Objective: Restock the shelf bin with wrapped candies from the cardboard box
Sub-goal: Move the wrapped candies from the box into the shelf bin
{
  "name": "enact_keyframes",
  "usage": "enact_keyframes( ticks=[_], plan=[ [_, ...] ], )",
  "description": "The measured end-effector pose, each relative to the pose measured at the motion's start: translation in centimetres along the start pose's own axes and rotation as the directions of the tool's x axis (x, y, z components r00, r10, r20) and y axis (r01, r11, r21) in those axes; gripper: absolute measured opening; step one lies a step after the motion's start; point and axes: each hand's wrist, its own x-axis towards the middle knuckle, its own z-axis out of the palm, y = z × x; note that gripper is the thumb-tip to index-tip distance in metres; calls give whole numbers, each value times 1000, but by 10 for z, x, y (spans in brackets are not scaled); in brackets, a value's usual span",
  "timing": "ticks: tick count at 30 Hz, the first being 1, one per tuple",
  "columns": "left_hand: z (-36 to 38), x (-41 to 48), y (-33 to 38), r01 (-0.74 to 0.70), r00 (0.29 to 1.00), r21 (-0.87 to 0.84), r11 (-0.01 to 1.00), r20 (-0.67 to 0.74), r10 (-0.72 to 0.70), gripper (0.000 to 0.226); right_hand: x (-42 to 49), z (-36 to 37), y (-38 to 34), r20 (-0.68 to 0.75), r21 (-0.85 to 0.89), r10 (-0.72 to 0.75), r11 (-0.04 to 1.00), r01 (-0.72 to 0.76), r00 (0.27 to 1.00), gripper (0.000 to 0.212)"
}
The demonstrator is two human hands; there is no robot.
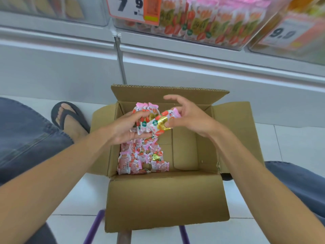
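An open cardboard box (184,150) stands on the floor below me. Several pink and red wrapped candies (140,157) lie in its left half. Above the box, my left hand (126,127) holds a stack of wrapped candies (143,118) in its curled fingers. My right hand (188,115) pinches one wrapped candy (161,123) between thumb and fingers, right beside the stack. The clear shelf bin (202,23) with the same strawberry candies sits high on the shelf, at the top of the view.
Price tags (133,9) hang on the bin fronts. Neighbouring clear bins (290,32) flank it on the white shelf. My knees in jeans and a foot in a black sandal (70,118) frame the box. Purple bars (95,226) show under the box's near flap.
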Motion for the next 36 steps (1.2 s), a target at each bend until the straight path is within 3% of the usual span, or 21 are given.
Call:
enact_keyframes(
  ticks=[3, 6, 8, 10, 12, 16, 20, 24, 26, 30, 33, 36],
  plan=[
    [7, -9, 4, -33, 989, 90, 995, 145, 20, 53, 2, 10, -12, -123, -104, -87, 992, 74, 989, 55],
    [11, -11, 1, -83, 989, 137, 987, 135, 65, 34, 9, 20, 0, -239, -203, -162, 973, 114, 957, 68],
    [9, -8, 0, -102, 990, 138, 985, 115, 86, 30, 12, 26, 15, -260, -105, -28, 994, 0, 965, 86],
    [9, -7, 1, -138, 987, 133, 982, 96, 125, 33, 13, 33, 27, -132, 91, 106, 991, -94, 986, 81],
    [14, -7, 5, -200, 977, 146, 969, 102, 187, 37, 13, 38, 26, -15, 338, 107, 936, -96, 994, 52],
    [30, -20, 29, -343, 939, 184, 921, 105, 328, 45, 13, 36, -17, -5, 564, 27, 825, -20, 1000, 44],
    [41, -46, 69, -417, 908, 289, 862, 105, 405, 61, 4, 35, -80, -36, 466, -75, 881, 83, 997, 38],
    [46, -81, 121, -487, 865, 398, 777, 95, 493, 51, -1, 30, -145, -85, 358, -203, 907, 220, 976, 39],
    [50, -98, 151, -559, 801, 496, 665, 115, 587, 52, 1, 24, -177, -104, 355, -254, 894, 274, 962, 40],
    [49, -117, 207, -654, 585, 705, 273, 243, 774, 44, 22, 10, -222, -169, 429, -252, 852, 301, 953, 46],
    [37, -104, 243, -510, 485, 860, 18, 270, 832, 35, 48, -9, -241, -237, 442, -236, 838, 320, 943, 30],
    [23, -90, 274, -246, 333, 960, -134, 214, 918, 38, 81, -34, -257, -338, 351, -254, 860, 371, 906, 25]
  ],
)
